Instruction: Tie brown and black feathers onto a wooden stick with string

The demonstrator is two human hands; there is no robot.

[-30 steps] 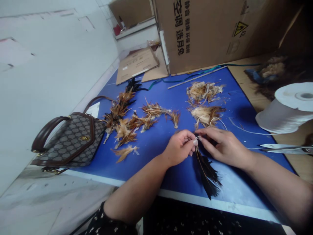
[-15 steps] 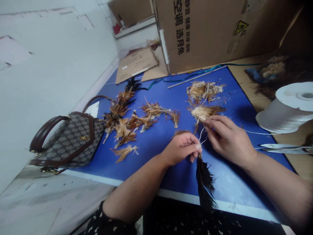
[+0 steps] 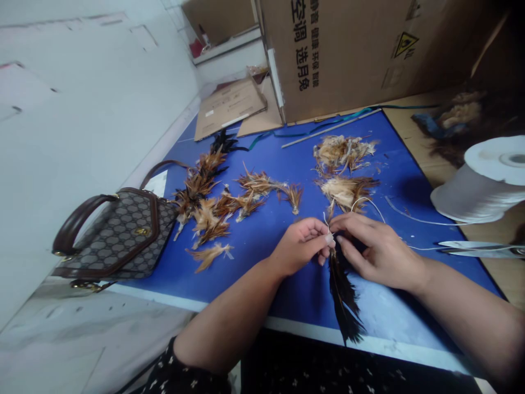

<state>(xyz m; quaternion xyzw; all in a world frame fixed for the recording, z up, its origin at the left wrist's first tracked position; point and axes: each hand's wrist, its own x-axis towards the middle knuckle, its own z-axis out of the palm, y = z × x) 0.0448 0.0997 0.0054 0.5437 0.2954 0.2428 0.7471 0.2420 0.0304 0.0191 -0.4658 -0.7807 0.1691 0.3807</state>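
Observation:
Between thumb and fingers, my left hand (image 3: 305, 245) pinches the top of a bunch of dark feathers (image 3: 344, 298), which hangs down over the front edge of the blue table mat (image 3: 262, 230). My right hand (image 3: 379, 246) is close beside it, fingertips near the feather tops. A thin white cord (image 3: 371, 203) loops up over the right hand and ends in a short tail above my left thumb. The right fingers are bent together around the cord, though the exact grip is partly hidden. Just beyond the hands lies a bunch of pale and brown feathers (image 3: 346, 191).
Piles of brown feathers (image 3: 205, 191) lie at left, beside a patterned handbag (image 3: 123, 235). At right are a large white spool (image 3: 484, 175) and scissors (image 3: 476, 249). Cardboard boxes (image 3: 353, 60) and a thin stick (image 3: 328, 130) are at the back.
My right hand has come left and down, close against the left fingertips. The cord that stood as a loop between the hands is drawn in, and a loop now arches over the right hand.

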